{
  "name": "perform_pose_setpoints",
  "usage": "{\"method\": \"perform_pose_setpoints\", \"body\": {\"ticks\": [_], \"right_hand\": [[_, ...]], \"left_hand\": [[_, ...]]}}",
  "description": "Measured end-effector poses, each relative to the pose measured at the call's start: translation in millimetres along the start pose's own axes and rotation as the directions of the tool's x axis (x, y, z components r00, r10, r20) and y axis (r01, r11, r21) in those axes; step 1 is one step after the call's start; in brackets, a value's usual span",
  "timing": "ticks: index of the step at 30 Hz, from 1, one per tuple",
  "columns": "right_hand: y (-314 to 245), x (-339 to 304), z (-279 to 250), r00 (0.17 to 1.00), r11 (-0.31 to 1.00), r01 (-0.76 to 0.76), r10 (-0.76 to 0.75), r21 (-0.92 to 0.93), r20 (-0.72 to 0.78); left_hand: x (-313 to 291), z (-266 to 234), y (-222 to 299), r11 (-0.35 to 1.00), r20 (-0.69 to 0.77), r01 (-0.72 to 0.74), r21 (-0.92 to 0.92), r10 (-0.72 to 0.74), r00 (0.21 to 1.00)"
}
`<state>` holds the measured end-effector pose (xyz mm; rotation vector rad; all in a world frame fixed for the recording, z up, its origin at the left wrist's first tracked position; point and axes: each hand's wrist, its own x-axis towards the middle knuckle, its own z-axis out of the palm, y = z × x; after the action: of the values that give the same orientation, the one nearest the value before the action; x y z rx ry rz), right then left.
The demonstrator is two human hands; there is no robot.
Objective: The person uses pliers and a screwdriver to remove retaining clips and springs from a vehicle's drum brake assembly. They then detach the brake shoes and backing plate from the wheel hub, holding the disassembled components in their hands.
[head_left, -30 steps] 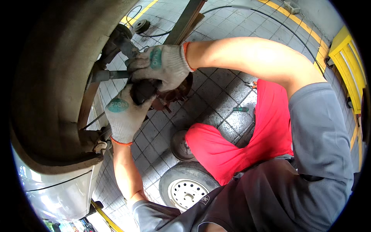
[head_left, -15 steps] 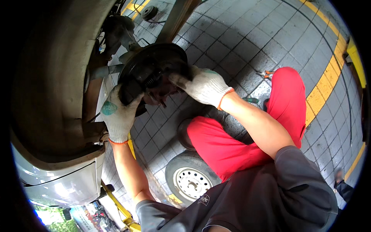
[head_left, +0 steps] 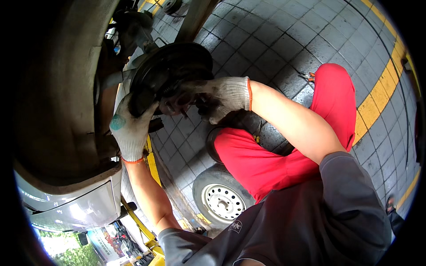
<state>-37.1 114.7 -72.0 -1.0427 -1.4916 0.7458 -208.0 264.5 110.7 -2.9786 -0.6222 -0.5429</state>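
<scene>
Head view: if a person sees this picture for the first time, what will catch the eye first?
Most striking is the dark round brake plate in the upper middle, under the wheel arch of a raised car. The gloved left hand grips its lower left edge, and the gloved right hand presses on its middle. Next come the bright red trousers on the right and a wheel with a white rim lying on the grey tiled floor below.

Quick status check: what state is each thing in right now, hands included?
Left hand: gloved, gripping the lower edge of the drum.
Right hand: gloved, fingers on the hub centre.
Brake drum: dark, in the open wheel arch, no wheel fitted.
Wheel: off the car, lying flat on the tiled floor.
</scene>
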Motion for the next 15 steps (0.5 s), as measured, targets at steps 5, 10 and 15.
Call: {"method": "perform_pose_setpoints", "body": {"ticks": [5, 10, 15], "right_hand": [[-8, 8, 10, 0.932, 0.790, -0.292, 0.362, 0.539, -0.027], [-31, 22, 1, 0.678, 0.549, -0.669, 0.727, 0.501, 0.107], [-33, 15, 3, 0.730, 0.578, -0.601, 0.679, 0.551, 0.084]], "left_hand": [[0, -4, 1, 0.988, 0.076, 0.151, 0.036, -0.153, 0.985], [0, -4, 0, 0.993, 0.083, 0.114, 0.037, -0.117, 0.990], [7, -1, 7, 0.969, 0.013, -0.141, 0.202, 0.141, 0.990]]}}
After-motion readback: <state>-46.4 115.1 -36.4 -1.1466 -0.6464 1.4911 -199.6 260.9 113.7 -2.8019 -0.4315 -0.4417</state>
